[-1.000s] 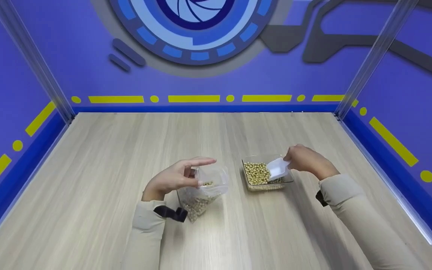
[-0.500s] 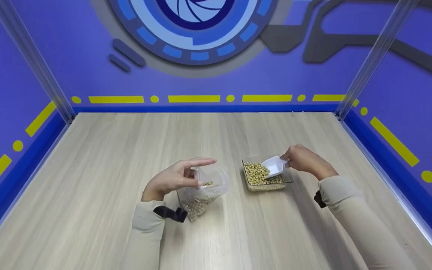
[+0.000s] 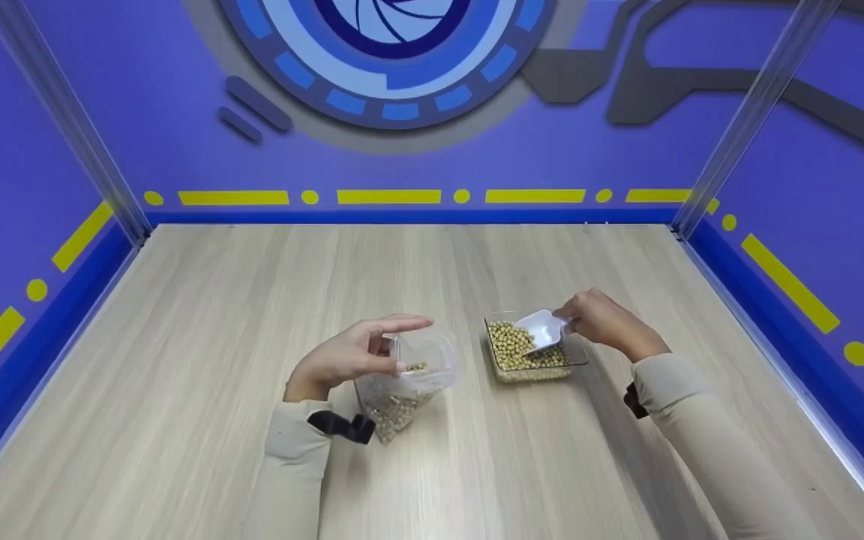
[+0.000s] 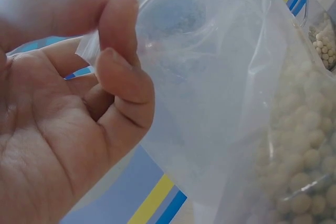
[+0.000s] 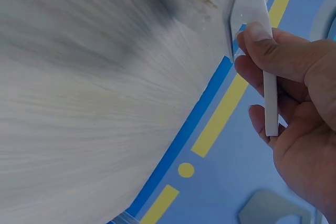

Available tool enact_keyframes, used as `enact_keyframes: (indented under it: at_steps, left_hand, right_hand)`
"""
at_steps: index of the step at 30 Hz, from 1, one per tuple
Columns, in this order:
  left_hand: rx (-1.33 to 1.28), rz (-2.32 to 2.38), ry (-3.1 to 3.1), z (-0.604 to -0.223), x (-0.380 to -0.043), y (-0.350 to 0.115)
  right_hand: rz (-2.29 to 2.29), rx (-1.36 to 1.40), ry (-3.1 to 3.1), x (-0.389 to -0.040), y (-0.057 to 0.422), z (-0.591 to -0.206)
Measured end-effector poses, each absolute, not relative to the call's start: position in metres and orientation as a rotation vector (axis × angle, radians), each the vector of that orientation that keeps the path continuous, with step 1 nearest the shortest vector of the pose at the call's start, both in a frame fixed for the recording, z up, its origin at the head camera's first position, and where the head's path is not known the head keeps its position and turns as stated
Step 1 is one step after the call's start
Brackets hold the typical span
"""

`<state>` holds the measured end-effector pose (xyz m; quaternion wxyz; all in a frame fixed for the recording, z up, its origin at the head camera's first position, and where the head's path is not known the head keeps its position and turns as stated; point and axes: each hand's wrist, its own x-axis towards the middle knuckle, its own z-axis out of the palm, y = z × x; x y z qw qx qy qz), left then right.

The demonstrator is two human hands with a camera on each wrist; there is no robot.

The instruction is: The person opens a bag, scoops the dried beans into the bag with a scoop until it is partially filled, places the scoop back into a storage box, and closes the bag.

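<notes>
Left hand (image 3: 349,349): thumb and fingers pinched on the rim of a clear plastic bag (image 3: 428,351), index finger extended over the opening; the grip presumably keeps the mouth apart and the bag from slumping. Bag: part-filled, pale beans (image 3: 394,416) gathered low; whether its base bears on the surface cannot be told.

Right hand (image 3: 612,322): holds a white scoop (image 3: 541,328) by the handle, thumb on top; blade tilted into the contents of a clear container (image 3: 577,351), a slant that seems suited to getting under them.

Container: rectangular, upright on the wooden surface (image 3: 252,300), right of the bag and apart from it; holds yellowish beans (image 3: 508,346). Its left wall stands between scoop and bag.

Further out: black wrist straps (image 3: 340,426), pale sleeves (image 3: 295,442), patterned purple panels (image 3: 139,112) enclosing the back and sides.
</notes>
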<state>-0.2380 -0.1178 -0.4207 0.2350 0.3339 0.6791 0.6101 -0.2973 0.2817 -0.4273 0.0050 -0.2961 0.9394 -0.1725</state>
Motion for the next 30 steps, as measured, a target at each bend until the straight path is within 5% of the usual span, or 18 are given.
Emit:
enact_keyframes:
  at_steps: [30]
  left_hand:
    - [0.941,1.668,1.867,-0.421,-0.239,-0.118]
  right_hand:
    - [-0.697,-0.935,2.948,-0.298,0.274,-0.452]
